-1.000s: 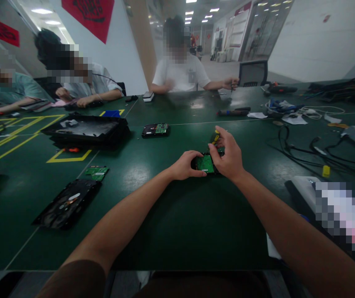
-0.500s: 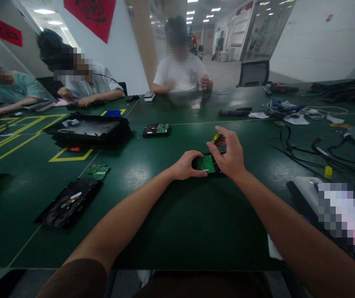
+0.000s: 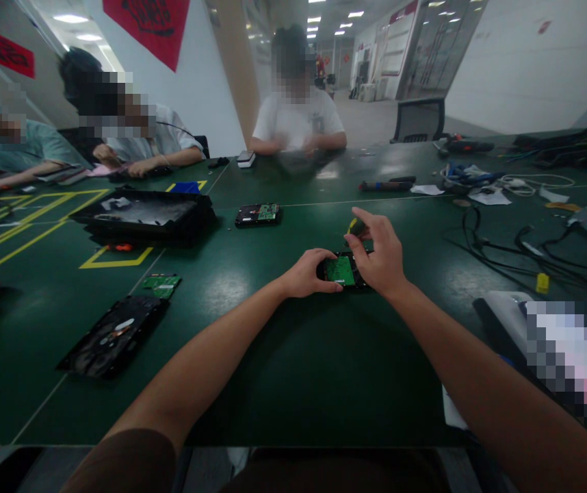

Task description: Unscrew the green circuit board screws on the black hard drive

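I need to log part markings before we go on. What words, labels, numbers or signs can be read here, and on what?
No text can be read.
Red wall banners: dark characters, too blurred.
Green circuit board on the drive held by the left hand and right hand: markings too small.
Second drive further back: label too small.
White papers: nothing legible.

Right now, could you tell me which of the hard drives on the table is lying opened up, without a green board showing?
The opened drive at near left, dark insides exposed; the held drive and the far drive show green boards.
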`<control>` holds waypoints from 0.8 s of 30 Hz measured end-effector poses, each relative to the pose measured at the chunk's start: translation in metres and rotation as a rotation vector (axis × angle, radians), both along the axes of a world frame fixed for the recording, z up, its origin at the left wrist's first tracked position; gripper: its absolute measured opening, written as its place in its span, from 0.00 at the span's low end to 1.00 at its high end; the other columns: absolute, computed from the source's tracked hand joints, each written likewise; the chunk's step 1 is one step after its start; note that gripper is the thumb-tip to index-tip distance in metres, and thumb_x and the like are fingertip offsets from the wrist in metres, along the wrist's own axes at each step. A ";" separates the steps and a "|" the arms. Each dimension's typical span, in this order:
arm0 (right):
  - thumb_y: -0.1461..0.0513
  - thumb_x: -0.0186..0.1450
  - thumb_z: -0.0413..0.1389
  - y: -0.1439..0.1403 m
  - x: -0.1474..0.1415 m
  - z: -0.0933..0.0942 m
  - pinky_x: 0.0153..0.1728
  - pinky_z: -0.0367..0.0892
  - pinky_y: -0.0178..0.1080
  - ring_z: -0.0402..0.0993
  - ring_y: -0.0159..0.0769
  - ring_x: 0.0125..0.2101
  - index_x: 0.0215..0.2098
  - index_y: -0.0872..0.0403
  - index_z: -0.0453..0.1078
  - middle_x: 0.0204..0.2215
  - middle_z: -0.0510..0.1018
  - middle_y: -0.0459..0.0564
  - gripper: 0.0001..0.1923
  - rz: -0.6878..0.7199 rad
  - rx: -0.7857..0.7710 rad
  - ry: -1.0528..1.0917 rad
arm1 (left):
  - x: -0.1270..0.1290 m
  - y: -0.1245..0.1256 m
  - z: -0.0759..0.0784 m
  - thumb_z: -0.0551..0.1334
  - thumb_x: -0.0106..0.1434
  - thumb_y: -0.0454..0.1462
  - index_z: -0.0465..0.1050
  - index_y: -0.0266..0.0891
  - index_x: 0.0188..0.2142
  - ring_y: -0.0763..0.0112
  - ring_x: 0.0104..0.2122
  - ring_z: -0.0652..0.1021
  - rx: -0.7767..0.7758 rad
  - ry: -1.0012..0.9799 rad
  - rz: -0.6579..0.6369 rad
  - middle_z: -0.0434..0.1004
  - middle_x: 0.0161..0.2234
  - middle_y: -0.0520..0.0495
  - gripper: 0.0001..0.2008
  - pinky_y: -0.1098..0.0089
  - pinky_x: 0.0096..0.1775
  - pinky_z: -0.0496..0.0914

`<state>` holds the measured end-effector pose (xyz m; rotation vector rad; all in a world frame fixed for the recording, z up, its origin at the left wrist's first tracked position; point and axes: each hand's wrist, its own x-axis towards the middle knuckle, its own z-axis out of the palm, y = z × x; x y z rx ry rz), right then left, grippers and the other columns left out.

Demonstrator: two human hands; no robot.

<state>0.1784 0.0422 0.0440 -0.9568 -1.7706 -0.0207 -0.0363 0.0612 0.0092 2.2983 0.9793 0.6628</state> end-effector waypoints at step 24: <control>0.57 0.70 0.58 0.002 0.003 -0.008 0.49 0.80 0.56 0.80 0.49 0.47 0.70 0.43 0.59 0.59 0.75 0.54 0.31 -0.020 0.000 -0.013 | 0.000 0.002 -0.003 0.76 0.52 0.54 0.70 0.39 0.60 0.49 0.61 0.71 -0.017 0.002 0.015 0.71 0.60 0.37 0.41 0.49 0.64 0.66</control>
